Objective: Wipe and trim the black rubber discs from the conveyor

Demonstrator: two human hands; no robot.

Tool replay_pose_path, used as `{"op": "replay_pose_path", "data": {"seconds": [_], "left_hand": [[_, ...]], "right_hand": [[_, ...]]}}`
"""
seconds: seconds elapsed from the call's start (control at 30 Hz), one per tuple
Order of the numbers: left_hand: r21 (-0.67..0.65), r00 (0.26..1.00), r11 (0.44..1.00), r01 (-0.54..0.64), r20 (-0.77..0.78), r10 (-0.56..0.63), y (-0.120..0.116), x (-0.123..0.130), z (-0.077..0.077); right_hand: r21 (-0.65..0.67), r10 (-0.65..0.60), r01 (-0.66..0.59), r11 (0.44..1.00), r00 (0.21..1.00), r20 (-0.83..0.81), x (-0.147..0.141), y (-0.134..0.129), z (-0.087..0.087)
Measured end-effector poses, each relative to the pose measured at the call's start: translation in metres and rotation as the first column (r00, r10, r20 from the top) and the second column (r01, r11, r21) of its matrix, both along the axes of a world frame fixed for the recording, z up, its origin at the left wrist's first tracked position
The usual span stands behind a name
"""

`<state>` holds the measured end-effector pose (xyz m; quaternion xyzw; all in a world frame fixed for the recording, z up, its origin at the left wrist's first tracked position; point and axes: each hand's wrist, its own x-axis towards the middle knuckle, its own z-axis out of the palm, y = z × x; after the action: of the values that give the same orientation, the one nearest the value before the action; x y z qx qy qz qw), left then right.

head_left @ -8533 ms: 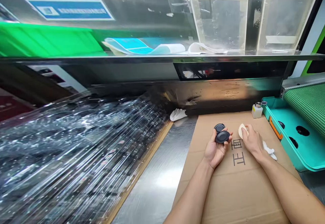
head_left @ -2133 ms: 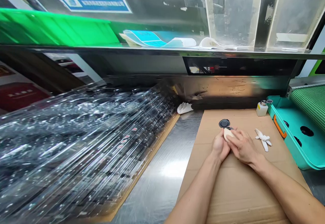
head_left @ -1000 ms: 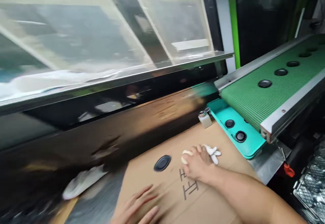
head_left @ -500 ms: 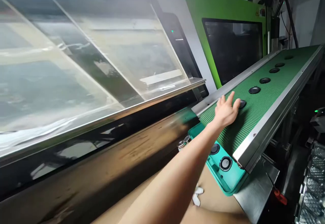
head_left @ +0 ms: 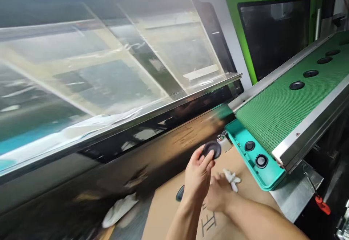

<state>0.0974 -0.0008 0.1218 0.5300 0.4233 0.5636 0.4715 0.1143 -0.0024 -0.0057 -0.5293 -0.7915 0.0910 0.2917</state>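
Hanging over the cardboard [head_left: 163, 211], the round black disc [head_left: 213, 149] is pinched in the left hand [head_left: 196, 180] – narrow grip, thumb on its face. Right hand [head_left: 219, 192] is lower down, can't tell what's in that grip, white scrap [head_left: 231, 179] just beside it – then the teal bin [head_left: 255, 174] and green belt [head_left: 272, 113] past that.

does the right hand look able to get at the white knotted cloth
Probably yes: the right hand sits right beside the white knotted cloth, nothing visible between them, though whether it holds something is hidden.
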Motion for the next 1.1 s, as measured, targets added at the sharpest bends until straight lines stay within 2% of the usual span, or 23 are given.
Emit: {"op": "replay_pose_path", "data": {"seconds": [0.07,0.13,0.23,0.3,0.4,0.5,0.6,0.67,0.8,0.93,0.97,1.03,1.1], "left_hand": [[-0.145,0.981,0.981,-0.130,0.127,0.148,-0.010,-0.053,-0.036],[-0.250,0.949,0.953,-0.171,0.217,0.227,-0.017,-0.088,-0.070],[-0.316,0.902,0.933,-0.173,0.329,0.278,-0.019,-0.108,-0.107],[-0.320,0.865,0.937,-0.140,0.421,0.273,-0.017,-0.109,-0.119],[-0.305,0.798,0.952,-0.006,0.572,0.189,-0.015,-0.107,-0.121],[-0.320,0.732,0.935,0.152,0.672,0.111,-0.015,-0.109,-0.115],[-0.365,0.705,0.890,0.272,0.705,0.074,-0.014,-0.114,-0.112],[-0.383,0.707,0.886,0.261,0.701,0.095,-0.011,-0.118,-0.113],[-0.400,0.743,0.900,0.174,0.653,0.147,-0.002,-0.124,-0.113],[-0.342,0.744,0.918,0.201,0.663,0.084,0.000,-0.126,-0.099],[-0.330,0.744,0.927,0.176,0.662,0.094,-0.004,-0.125,-0.095],[-0.310,0.754,0.948,0.071,0.639,0.152,-0.018,-0.119,-0.093],[-0.271,0.787,0.962,-0.030,0.587,0.189,-0.040,-0.111,-0.097]], "right_hand": [[-0.047,0.006,-0.005,0.999,1.000,0.019,0.005,-0.004,0.002],[-0.048,-0.059,0.057,0.997,0.998,-0.030,0.011,-0.005,0.005],[0.011,-0.157,0.163,0.987,0.968,-0.198,0.016,-0.001,0.011],[0.055,-0.184,0.213,0.976,0.927,-0.328,0.013,-0.001,0.014],[0.125,-0.101,0.163,0.979,0.912,-0.398,-0.001,-0.012,0.014],[0.165,0.015,0.037,0.986,0.953,-0.302,-0.019,-0.029,0.008],[0.189,0.095,-0.065,0.980,0.983,-0.157,-0.030,-0.037,0.003],[0.192,0.083,-0.063,0.979,0.992,-0.099,-0.030,-0.032,0.002],[0.178,-0.043,0.060,0.982,0.994,-0.100,-0.027,-0.020,0.004],[0.238,0.132,-0.106,0.966,0.987,-0.092,-0.028,-0.027,0.007],[0.265,0.150,-0.118,0.957,0.983,-0.102,-0.026,-0.028,0.008],[0.320,0.108,-0.060,0.946,0.985,-0.137,-0.015,-0.025,0.010],[0.351,-0.019,0.085,0.933,0.982,-0.188,-0.001,-0.015,0.009]]}}
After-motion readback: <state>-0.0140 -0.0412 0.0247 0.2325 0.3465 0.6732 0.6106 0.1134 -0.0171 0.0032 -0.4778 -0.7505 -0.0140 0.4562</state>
